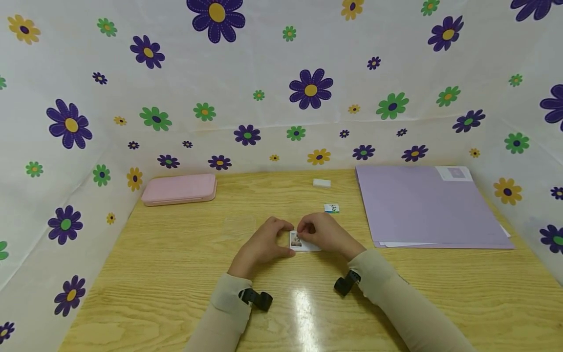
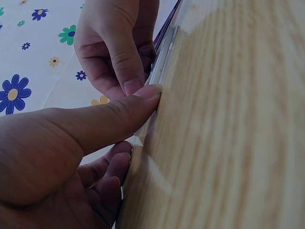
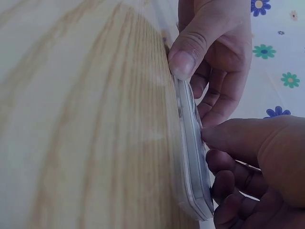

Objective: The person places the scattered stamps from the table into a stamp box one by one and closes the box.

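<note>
A small white flat case [image 1: 310,248] with clear edges lies on the wooden table between the two hands. On its left part shows a small brownish picture [image 1: 295,240]. My left hand [image 1: 266,240] holds the case's left end, thumb at the near edge and fingers at the far edge. With thumb and fingertips together, my right hand [image 1: 323,233] pinches at the picture's right edge, its fingers covering much of the case. From the right wrist, the case [image 3: 193,157] appears edge-on, below the fingertips. A thin transparent sheet [image 1: 239,227] lies left of the hands.
At the back left sits a pink pencil case [image 1: 179,189]. A small white block [image 1: 321,183] and a little printed card [image 1: 332,208] lie beyond the right hand. Purple folders [image 1: 431,210] with white papers cover the right side. A flowered cloth [image 1: 272,105] stands behind.
</note>
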Demonstrator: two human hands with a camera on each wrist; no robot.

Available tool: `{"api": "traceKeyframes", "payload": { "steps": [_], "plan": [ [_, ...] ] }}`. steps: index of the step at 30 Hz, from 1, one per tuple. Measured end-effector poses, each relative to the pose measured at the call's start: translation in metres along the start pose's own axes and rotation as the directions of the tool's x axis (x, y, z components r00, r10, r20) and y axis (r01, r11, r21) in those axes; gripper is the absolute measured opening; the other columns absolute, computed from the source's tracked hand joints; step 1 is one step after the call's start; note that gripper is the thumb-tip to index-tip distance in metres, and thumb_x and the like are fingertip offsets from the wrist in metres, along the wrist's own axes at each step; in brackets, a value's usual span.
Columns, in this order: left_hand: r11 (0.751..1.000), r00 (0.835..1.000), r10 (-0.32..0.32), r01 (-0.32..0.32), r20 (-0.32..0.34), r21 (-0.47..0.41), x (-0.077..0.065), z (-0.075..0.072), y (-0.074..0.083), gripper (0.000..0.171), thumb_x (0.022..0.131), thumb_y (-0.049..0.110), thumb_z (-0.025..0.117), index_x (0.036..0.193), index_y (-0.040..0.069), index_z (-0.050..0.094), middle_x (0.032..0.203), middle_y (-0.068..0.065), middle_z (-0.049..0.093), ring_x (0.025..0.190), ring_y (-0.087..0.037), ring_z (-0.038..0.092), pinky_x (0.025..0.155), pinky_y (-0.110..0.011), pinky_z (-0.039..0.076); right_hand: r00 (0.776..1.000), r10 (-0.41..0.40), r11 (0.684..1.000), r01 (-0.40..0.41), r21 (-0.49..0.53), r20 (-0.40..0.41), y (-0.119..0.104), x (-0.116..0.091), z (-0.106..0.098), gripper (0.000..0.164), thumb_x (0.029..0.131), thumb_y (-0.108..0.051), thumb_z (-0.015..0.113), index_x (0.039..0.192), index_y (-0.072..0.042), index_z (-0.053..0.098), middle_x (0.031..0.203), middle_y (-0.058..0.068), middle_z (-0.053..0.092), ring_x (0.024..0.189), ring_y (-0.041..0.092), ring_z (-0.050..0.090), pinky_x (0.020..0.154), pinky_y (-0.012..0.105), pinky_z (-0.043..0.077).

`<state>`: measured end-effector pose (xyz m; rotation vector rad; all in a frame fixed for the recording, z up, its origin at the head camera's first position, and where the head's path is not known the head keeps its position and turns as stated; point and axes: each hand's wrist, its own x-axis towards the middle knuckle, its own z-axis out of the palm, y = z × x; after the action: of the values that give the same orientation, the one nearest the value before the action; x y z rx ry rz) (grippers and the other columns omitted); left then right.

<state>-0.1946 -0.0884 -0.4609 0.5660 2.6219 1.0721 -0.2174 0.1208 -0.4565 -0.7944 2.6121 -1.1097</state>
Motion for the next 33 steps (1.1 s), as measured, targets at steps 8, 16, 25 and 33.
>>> {"api": "traceKeyframes", "payload": {
  "steps": [8, 16, 25, 33],
  "plan": [
    [1.000, 1.000, -0.004, 0.004, 0.004, -0.014, -0.001, 0.001, -0.001, 0.058, 0.080, 0.020, 0.085, 0.132, 0.011, 0.059, 0.121, -0.004, 0.051, 0.107, -0.021, 0.051, 0.093, -0.038, 0.044, 0.999, 0.034, 0.999, -0.034, 0.028, 0.001, 0.004, -0.001, -0.008, 0.008, 0.096, -0.011, 0.066, 0.094, -0.013, 0.073, 0.085, -0.006, 0.066, 0.076, 0.012, 0.058, 0.069, 0.031, 0.050],
    [1.000, 1.000, -0.012, 0.013, 0.008, -0.018, -0.001, 0.000, 0.000, 0.056, 0.081, 0.020, 0.084, 0.130, 0.012, 0.060, 0.119, -0.004, 0.050, 0.104, -0.020, 0.049, 0.092, -0.038, 0.044, 1.000, 0.005, 0.999, -0.004, 0.046, -0.022, 0.011, 0.000, -0.020, 0.009, 0.096, -0.013, 0.066, 0.098, -0.010, 0.074, 0.088, -0.005, 0.067, 0.078, 0.014, 0.059, 0.070, 0.031, 0.051],
    [1.000, 1.000, -0.001, 0.001, 0.008, 0.001, -0.001, 0.000, 0.001, 0.054, 0.080, 0.021, 0.085, 0.128, 0.012, 0.060, 0.118, -0.006, 0.051, 0.101, -0.021, 0.049, 0.091, -0.039, 0.044, 0.998, 0.050, 0.998, -0.049, 0.041, -0.045, 0.018, -0.003, -0.037, 0.011, 0.097, -0.014, 0.065, 0.101, -0.008, 0.073, 0.091, -0.003, 0.067, 0.081, 0.015, 0.059, 0.072, 0.033, 0.050],
    [0.999, 1.000, -0.029, 0.029, 0.012, -0.018, -0.001, 0.000, 0.001, 0.055, 0.080, 0.020, 0.085, 0.129, 0.013, 0.060, 0.119, -0.004, 0.051, 0.104, -0.020, 0.050, 0.093, -0.038, 0.044, 0.991, 0.078, 0.997, -0.080, -0.013, -0.107, 0.027, -0.005, -0.055, 0.014, 0.096, -0.015, 0.066, 0.104, -0.007, 0.073, 0.095, 0.001, 0.067, 0.085, 0.019, 0.059, 0.073, 0.036, 0.049]
  ]
}}
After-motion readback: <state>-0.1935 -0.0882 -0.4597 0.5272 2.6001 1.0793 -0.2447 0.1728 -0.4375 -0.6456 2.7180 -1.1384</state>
